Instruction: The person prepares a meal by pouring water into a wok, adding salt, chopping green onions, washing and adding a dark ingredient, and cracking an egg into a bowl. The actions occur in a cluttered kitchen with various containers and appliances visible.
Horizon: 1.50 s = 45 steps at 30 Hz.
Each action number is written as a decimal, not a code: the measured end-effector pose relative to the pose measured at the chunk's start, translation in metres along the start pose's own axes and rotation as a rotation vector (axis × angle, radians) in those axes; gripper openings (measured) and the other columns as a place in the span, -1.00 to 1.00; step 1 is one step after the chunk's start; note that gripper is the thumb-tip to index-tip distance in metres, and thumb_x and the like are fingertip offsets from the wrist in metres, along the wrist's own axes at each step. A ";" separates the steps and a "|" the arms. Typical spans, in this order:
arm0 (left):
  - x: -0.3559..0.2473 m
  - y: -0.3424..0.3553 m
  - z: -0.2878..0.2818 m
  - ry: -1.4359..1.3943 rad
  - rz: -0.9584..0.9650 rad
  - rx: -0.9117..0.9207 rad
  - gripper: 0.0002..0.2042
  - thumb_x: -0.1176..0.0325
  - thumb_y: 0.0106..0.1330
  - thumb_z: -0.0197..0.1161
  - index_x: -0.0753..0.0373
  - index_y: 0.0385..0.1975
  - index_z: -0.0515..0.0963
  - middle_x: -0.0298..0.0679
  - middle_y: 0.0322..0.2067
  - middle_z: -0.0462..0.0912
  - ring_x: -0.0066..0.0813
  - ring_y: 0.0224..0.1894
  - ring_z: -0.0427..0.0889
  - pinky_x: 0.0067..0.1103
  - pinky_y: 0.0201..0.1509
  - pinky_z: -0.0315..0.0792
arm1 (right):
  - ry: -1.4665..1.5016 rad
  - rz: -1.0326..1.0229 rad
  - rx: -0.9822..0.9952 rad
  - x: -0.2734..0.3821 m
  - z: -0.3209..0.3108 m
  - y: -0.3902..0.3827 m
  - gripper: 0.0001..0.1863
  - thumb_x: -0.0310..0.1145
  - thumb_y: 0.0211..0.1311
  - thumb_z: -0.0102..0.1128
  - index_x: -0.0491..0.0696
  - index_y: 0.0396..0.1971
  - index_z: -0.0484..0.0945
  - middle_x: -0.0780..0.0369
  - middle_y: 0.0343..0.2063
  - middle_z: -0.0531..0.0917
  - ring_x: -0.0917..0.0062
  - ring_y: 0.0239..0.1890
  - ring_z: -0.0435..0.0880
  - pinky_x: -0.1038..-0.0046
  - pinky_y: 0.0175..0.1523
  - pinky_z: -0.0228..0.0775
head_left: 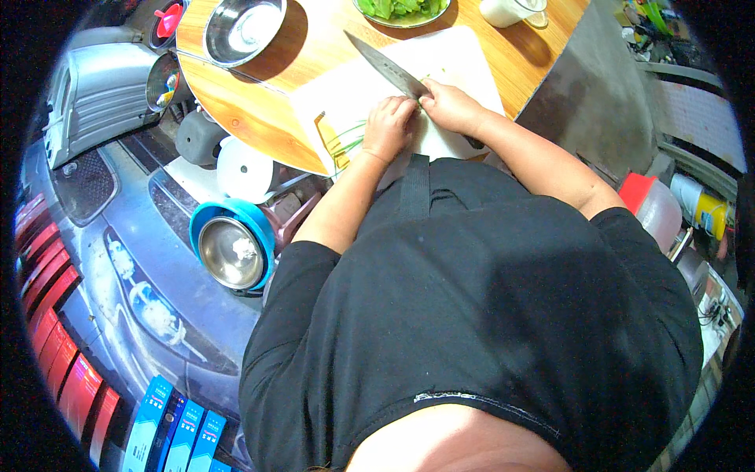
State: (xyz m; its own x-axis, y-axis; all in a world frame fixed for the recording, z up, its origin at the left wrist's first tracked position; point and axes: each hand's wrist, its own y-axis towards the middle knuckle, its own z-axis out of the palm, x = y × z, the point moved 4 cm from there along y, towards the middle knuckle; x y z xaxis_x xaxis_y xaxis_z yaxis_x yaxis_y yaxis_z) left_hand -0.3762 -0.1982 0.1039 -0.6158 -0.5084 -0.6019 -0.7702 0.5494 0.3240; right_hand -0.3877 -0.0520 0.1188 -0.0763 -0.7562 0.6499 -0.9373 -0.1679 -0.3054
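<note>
A white cutting board [460, 59] lies on the round wooden table in front of me. My right hand [448, 108] is closed around a large kitchen knife, its steel blade [391, 72] pointing to the far left across the board. Close against the near end of the blade, my left hand [390, 126] has its fingers curled over thin green stalks [351, 135]. The stalks stick out to the left from under that hand; their other ends are hidden by the fingers. A few small green bits are scattered on the board beyond the knife.
A steel bowl [259, 14] stands at the table's far left, a plate of green leaves [403, 9] at the far middle, and a white mug [510, 11] at the far right. Beside the table on the left are a blue basin [203, 223] holding a metal bowl, and a white round lid [242, 169].
</note>
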 end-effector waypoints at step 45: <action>0.019 -0.023 -0.005 -0.094 -0.103 -0.124 -0.86 0.46 -0.01 0.27 0.26 -0.51 0.43 -0.11 -0.43 0.51 -0.07 -0.34 0.54 -0.29 -0.26 0.46 | -0.171 -0.048 0.110 0.023 -0.016 -0.028 -0.61 -0.29 0.27 -0.04 -0.17 0.03 0.40 -0.14 -0.17 0.59 0.01 -0.07 0.57 0.18 0.07 0.37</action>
State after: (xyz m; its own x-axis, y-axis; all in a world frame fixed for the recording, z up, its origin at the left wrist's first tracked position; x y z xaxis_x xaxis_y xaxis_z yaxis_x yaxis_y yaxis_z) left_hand -0.3705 -0.2241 0.0892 -0.5191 -0.4904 -0.7000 -0.8464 0.4087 0.3414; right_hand -0.3684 -0.0541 0.1536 0.0351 -0.8405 0.5406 -0.8950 -0.2671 -0.3572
